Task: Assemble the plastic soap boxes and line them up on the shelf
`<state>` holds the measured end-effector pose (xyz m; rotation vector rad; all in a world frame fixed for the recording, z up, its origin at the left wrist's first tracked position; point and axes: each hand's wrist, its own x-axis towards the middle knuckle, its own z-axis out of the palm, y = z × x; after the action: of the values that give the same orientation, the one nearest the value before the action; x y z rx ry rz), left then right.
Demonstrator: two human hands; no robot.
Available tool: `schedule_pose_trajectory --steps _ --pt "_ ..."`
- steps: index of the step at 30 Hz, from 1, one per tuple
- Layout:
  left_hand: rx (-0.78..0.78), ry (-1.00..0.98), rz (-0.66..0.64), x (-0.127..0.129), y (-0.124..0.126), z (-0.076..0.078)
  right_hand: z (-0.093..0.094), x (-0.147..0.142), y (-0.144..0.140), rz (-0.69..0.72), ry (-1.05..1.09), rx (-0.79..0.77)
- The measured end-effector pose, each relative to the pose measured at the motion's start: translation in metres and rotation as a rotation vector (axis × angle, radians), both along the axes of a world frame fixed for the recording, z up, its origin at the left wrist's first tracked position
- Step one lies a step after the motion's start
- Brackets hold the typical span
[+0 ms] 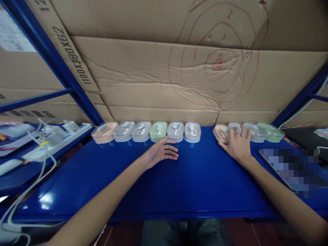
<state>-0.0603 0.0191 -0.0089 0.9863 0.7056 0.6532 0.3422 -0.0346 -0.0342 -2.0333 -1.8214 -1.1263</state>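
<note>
Two bare forearms reach forward, left hand (164, 152) loose, right hand (238, 143) spread.
The left forearm (110, 205) slants in from the lower left, its hand apart from the other, thumb on the far side, slightly parted fingers (171, 152) pointing right and gently bent. The right forearm (276, 191) angles in from the lower right, back of the hand facing up, thumb out to the left, fingers fanned forward and bent (whether they press down is hard to tell).
</note>
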Motion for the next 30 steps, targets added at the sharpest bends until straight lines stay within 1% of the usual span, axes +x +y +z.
schedule_pose_trajectory --steps 6,11,16,20,23,25,28,30 --pt "0.023 0.012 -0.026 -0.001 0.001 -0.001 -0.004 0.008 0.018 -0.024 0.009 0.012" --pt "0.022 -0.002 -0.038 -0.002 0.002 -0.003 -0.008 0.012 0.029 -0.052 0.060 0.009" --pt "0.033 -0.013 -0.053 -0.003 0.004 -0.005 -0.009 0.013 0.032 -0.087 0.142 0.004" --pt "0.041 -0.017 -0.060 -0.002 0.004 -0.005 -0.006 0.010 0.030 -0.048 0.214 0.005" --pt "0.047 -0.017 -0.060 -0.002 0.003 -0.004 0.003 -0.003 0.024 0.065 0.250 0.020" --pt "0.044 -0.022 -0.064 -0.002 0.002 -0.004 0.010 -0.020 0.019 0.198 0.268 -0.008" --pt "0.033 -0.024 -0.059 -0.002 0.003 -0.005 0.017 -0.053 0.013 0.443 0.297 -0.145" --pt "0.028 -0.027 -0.055 -0.002 0.003 -0.005 0.017 -0.074 0.009 0.559 0.298 -0.243"
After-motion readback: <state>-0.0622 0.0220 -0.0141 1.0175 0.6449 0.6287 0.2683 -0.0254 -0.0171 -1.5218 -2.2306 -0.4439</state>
